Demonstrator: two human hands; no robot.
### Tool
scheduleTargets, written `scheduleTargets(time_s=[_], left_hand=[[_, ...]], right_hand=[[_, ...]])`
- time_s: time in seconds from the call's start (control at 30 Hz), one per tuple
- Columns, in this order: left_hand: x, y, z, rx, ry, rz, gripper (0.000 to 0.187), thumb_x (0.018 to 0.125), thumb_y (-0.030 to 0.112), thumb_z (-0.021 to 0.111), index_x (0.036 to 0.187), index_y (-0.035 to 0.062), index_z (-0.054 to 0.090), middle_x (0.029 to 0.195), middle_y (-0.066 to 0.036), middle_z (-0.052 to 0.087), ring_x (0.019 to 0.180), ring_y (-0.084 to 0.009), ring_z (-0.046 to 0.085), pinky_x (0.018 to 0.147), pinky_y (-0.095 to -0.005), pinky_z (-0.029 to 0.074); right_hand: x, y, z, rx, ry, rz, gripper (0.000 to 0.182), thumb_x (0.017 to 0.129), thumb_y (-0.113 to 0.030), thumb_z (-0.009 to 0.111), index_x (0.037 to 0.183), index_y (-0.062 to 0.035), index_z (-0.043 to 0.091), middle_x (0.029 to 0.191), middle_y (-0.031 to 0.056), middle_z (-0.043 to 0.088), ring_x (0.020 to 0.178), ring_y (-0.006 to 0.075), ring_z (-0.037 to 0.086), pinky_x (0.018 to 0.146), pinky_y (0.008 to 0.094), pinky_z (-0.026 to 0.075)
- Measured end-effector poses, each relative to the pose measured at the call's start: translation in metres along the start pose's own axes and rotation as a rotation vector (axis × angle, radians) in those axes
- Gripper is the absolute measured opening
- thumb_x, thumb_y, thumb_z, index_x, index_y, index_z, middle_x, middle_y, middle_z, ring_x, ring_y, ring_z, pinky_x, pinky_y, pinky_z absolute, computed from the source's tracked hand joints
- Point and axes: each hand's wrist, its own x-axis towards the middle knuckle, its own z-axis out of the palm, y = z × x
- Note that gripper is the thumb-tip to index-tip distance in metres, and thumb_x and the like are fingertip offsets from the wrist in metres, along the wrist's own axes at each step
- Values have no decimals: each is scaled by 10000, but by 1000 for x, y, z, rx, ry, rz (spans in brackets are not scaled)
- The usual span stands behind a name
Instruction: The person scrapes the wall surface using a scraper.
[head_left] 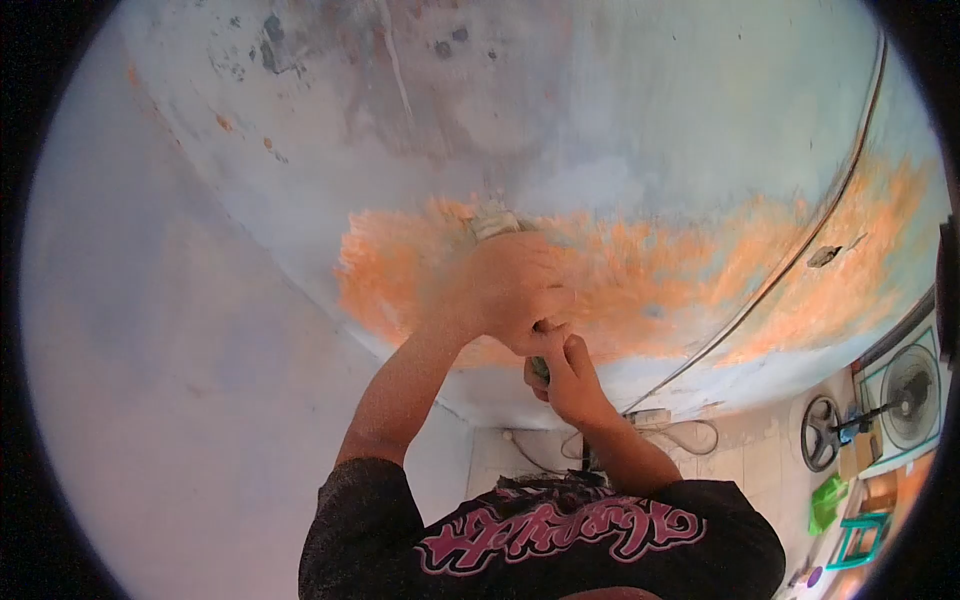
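My left hand (512, 290) is closed over a flat-headed hand tool (497, 222), whose pale, greyish end juts out past the knuckles against the wall (600, 120). Nearer my body, my right hand (573, 385) is wrapped round a green part (541, 370) that looks like the tool's handle, with its thumb up close under the left hand. Most of the tool is hidden by the two hands. Around them the wall carries a broad patch of orange (640, 280) with streaky edges, between pale blue-grey surfaces.
A dark cable (780, 280) runs down the wall on the right, near a small hole (825, 256). Looped cords (690, 437) lie low on the tiled floor (745, 450). At the right stand a fan (910, 397), a green bag (828, 503) and a teal stool (860, 540). Another wall (180, 330) adjoins on the left.
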Motion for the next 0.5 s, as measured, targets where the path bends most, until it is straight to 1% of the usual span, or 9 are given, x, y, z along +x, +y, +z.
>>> scheduleTargets(time_s=[0.03,0.07,0.1,0.13,0.17,0.27,0.33,0.4,0.5], left_hand=[[0,-4,0,6,-4,2,194,549,286,667,544,144,535,519,-9,500,502,-218,456,551,-337,393],[1,-7,-2,6,21,-12,190,505,277,658,552,152,523,524,-4,473,489,-213,441,521,-339,361],[1,-9,-2,8,49,-27,202,460,268,649,560,159,511,528,1,447,476,-209,426,491,-341,330],[2,-9,-2,11,50,-26,202,460,268,649,560,159,511,528,1,447,476,-209,426,491,-341,330],[3,-8,-2,33,55,-37,201,472,272,654,559,160,511,528,1,448,478,-209,426,489,-339,329],[2,-1,0,27,45,-60,200,501,275,665,560,158,513,531,2,452,485,-208,433,488,-337,333],[2,-1,-2,7,25,-75,200,517,274,670,562,157,515,535,2,455,491,-207,438,491,-338,338],[6,-4,-8,97,-31,-105,220,577,284,673,518,139,518,527,-5,486,530,-209,477,561,-322,399],[5,-4,-8,106,9,-70,205,559,279,667,512,134,530,526,-4,486,535,-210,481,571,-321,404]], right_hand=[[-1,-1,2,96,-23,39,408,1001,-440,346,883,-67,459,504,-16,366,399,69,295,367,239,225],[0,-5,1,102,-23,41,408,1001,-440,346,883,-67,459,504,-16,366,399,69,295,367,239,225],[4,-11,-4,35,-33,66,465,997,-461,336,795,-60,455,510,-12,393,418,74,339,389,244,265],[8,-16,-8,-34,-43,85,531,992,-482,326,706,-53,450,515,-8,420,438,80,384,412,248,306],[9,-16,-7,-37,-46,84,531,992,-482,326,706,-53,450,515,-8,420,438,80,384,412,248,306],[6,-9,-3,105,-12,111,532,994,-477,322,713,-45,454,513,-10,422,434,80,387,406,251,305],[1,1,-3,3,36,64,398,1003,-420,358,854,-65,457,508,-12,372,409,67,300,378,234,226],[7,-6,-6,-5,13,48,402,1002,-417,361,842,-63,462,509,-8,383,409,66,310,377,236,232],[12,-9,-4,-31,-29,44,434,1005,-419,342,810,-56,476,503,-2,403,406,64,331,371,235,245]])
